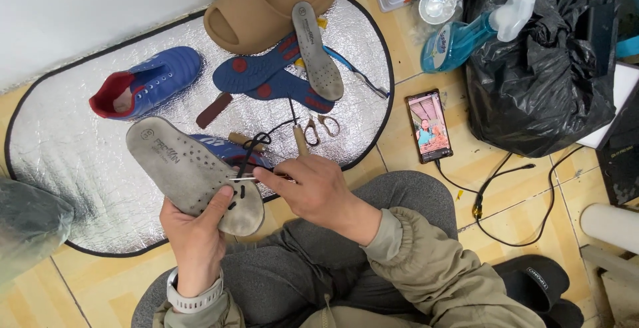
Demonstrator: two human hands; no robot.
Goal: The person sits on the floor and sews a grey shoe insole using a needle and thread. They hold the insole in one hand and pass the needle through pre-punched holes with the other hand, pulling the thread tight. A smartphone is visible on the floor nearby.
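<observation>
Left hand (193,235): fingers clamped on grey insole (193,175).
Right hand (319,191): fingers pinched together on thin needle (241,179) at insole.
Black thread (256,143): trailed from needle.

2 grey insoles (193,175) (317,51), 2 blue insoles (256,69) (289,90), 1 blue shoe (148,81), 1 tan slide (266,5), 1 phone (428,126)

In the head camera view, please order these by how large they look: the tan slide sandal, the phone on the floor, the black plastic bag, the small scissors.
1. black plastic bag
2. tan slide sandal
3. phone
4. small scissors
All lie on the floor at a similar distance, so this order seems safe.
</observation>
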